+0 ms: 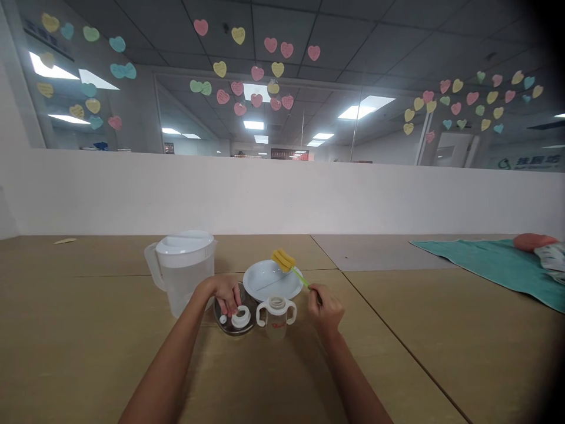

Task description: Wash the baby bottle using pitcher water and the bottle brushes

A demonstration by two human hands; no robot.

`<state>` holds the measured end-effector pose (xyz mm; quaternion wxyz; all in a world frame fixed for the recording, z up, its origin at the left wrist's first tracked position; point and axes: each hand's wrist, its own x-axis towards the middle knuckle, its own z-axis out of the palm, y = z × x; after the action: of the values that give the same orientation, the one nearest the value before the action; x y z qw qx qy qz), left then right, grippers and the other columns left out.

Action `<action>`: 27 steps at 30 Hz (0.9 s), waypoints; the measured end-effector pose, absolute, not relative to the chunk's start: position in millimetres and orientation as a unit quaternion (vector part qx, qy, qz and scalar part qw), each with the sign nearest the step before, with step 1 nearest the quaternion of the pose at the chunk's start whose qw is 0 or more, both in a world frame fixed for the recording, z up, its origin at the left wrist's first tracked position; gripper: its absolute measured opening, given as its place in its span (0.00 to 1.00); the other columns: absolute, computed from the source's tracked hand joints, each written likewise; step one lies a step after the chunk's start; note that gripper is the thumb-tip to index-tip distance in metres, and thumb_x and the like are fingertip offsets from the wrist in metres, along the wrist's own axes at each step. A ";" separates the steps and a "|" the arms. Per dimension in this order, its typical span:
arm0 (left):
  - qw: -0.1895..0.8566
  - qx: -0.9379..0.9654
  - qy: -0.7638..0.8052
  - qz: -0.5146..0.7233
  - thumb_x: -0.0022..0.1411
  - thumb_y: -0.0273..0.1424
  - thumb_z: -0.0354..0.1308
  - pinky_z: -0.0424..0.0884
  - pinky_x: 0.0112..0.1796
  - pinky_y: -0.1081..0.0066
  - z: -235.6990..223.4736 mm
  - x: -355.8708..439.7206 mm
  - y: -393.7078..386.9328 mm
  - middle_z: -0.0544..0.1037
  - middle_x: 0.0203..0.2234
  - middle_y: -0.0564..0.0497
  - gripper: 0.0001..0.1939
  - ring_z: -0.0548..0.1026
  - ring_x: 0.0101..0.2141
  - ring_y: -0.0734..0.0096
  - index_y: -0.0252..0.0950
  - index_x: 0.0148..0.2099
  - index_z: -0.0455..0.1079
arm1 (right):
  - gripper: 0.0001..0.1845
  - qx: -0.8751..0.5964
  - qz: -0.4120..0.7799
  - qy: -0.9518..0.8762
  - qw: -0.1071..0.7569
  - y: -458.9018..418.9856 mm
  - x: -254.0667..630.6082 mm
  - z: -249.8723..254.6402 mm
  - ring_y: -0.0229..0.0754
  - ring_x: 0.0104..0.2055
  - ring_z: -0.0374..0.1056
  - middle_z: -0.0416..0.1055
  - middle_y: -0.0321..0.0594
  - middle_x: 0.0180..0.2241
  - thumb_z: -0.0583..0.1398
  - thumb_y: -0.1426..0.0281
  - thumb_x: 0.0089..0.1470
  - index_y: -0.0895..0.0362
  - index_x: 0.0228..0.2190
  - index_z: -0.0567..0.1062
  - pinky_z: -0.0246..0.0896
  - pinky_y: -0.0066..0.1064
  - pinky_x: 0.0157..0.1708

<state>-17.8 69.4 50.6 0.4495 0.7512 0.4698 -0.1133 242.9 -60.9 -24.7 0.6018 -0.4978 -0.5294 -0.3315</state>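
Note:
My right hand (325,307) is closed round the green handle of a bottle brush with a yellow sponge head (283,259), which hovers over a white bowl (270,281). In front of the bowl stands a clear baby cup with two white handles (276,317), uncapped. My left hand (226,293) reaches down into a small metal dish (232,325), fingers curled onto a white ring cap (241,317). A small white piece (223,318) lies beside the cap in the dish.
A clear water pitcher with a white lid (180,268) stands at the left, close behind my left hand. A teal cloth (494,262) with a pink object (533,241) lies at the far right. A white partition wall runs along the table's back edge.

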 end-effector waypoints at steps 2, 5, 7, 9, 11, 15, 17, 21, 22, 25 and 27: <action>0.451 0.749 0.474 -0.105 0.24 0.31 0.70 0.74 0.39 0.62 52.8 -21.0 69.6 0.77 0.20 0.50 0.20 0.77 0.28 0.63 0.34 0.26 0.72 | 0.11 -0.498 -0.335 -0.526 0.603 -61.3 242.8 -24.3 0.34 0.25 0.67 0.73 0.37 0.23 0.52 0.77 0.51 0.58 0.25 0.73 0.58 0.23 0.28; 0.450 0.745 0.482 -0.100 0.24 0.30 0.70 0.74 0.39 0.61 55.1 -23.1 68.4 0.77 0.19 0.50 0.19 0.77 0.28 0.62 0.33 0.26 0.72 | 0.12 -0.500 -0.339 -0.524 0.600 -61.0 243.0 -24.8 0.34 0.26 0.68 0.73 0.37 0.23 0.51 0.76 0.51 0.58 0.25 0.74 0.58 0.23 0.29; 0.448 0.741 0.490 -0.101 0.25 0.29 0.69 0.75 0.37 0.62 55.1 -22.2 67.0 0.77 0.19 0.50 0.18 0.77 0.28 0.62 0.33 0.25 0.71 | 0.12 -0.502 -0.340 -0.526 0.597 -60.5 243.4 -25.7 0.34 0.26 0.68 0.73 0.37 0.23 0.52 0.76 0.51 0.58 0.25 0.74 0.58 0.23 0.30; 0.445 0.735 0.500 -0.109 0.25 0.28 0.69 0.75 0.34 0.64 54.5 -20.0 65.6 0.76 0.19 0.50 0.18 0.77 0.28 0.61 0.34 0.25 0.70 | 0.12 -0.503 -0.336 -0.528 0.596 -60.1 243.8 -26.7 0.34 0.26 0.68 0.73 0.37 0.24 0.52 0.76 0.51 0.58 0.26 0.74 0.58 0.23 0.30; 0.440 0.729 0.511 -0.120 0.25 0.26 0.68 0.76 0.30 0.64 54.5 -17.4 64.4 0.76 0.18 0.49 0.19 0.77 0.27 0.59 0.34 0.26 0.69 | 0.11 -0.504 -0.333 -0.529 0.596 -59.8 244.0 -27.2 0.34 0.26 0.68 0.73 0.37 0.24 0.52 0.76 0.51 0.58 0.26 0.74 0.58 0.23 0.29; 0.418 0.729 0.527 -0.126 0.26 0.24 0.66 0.74 0.24 0.64 57.9 -11.4 60.6 0.75 0.16 0.50 0.19 0.76 0.23 0.57 0.36 0.27 0.68 | 0.11 -0.503 -0.333 -0.526 0.599 -59.8 243.3 -26.5 0.34 0.26 0.68 0.73 0.37 0.24 0.52 0.77 0.51 0.58 0.26 0.74 0.58 0.23 0.29; 0.406 0.734 0.529 -0.126 0.27 0.24 0.66 0.74 0.23 0.65 59.5 -6.1 56.7 0.74 0.16 0.50 0.17 0.76 0.23 0.58 0.35 0.26 0.67 | 0.11 -0.501 -0.331 -0.527 0.601 -60.1 243.1 -25.3 0.34 0.26 0.68 0.73 0.37 0.24 0.52 0.77 0.51 0.58 0.25 0.73 0.58 0.23 0.29; 0.376 0.747 0.530 -0.139 0.27 0.24 0.67 0.73 0.21 0.67 58.5 7.7 46.9 0.73 0.14 0.48 0.13 0.75 0.22 0.60 0.33 0.20 0.67 | 0.11 -0.501 -0.331 -0.532 0.597 -60.6 243.2 -23.7 0.34 0.25 0.68 0.73 0.36 0.23 0.52 0.77 0.51 0.58 0.25 0.73 0.57 0.23 0.28; 0.364 0.753 0.531 -0.136 0.27 0.24 0.67 0.72 0.21 0.68 58.2 10.2 44.7 0.73 0.13 0.49 0.12 0.75 0.21 0.61 0.33 0.19 0.67 | 0.11 -0.501 -0.331 -0.532 0.597 -60.7 243.3 -23.7 0.34 0.25 0.68 0.73 0.36 0.23 0.52 0.77 0.51 0.58 0.26 0.73 0.57 0.23 0.28; 0.320 0.770 0.540 -0.111 0.30 0.24 0.66 0.72 0.21 0.69 60.5 12.2 39.6 0.71 0.12 0.50 0.09 0.74 0.21 0.62 0.33 0.17 0.67 | 0.11 -0.503 -0.331 -0.530 0.597 -60.6 243.3 -24.8 0.34 0.26 0.68 0.74 0.37 0.24 0.51 0.77 0.51 0.58 0.26 0.74 0.57 0.23 0.29; 0.284 0.782 0.547 -0.090 0.31 0.24 0.64 0.72 0.22 0.67 66.2 10.1 36.2 0.71 0.11 0.49 0.08 0.74 0.21 0.61 0.33 0.16 0.67 | 0.11 -0.503 -0.332 -0.530 0.596 -60.6 243.2 -25.6 0.34 0.27 0.68 0.74 0.37 0.24 0.52 0.77 0.51 0.58 0.26 0.74 0.57 0.23 0.30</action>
<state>10.1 36.2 66.2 0.2838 0.7822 0.5474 -0.0896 243.2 -60.6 -25.6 0.5963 -0.5032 -0.5302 -0.3318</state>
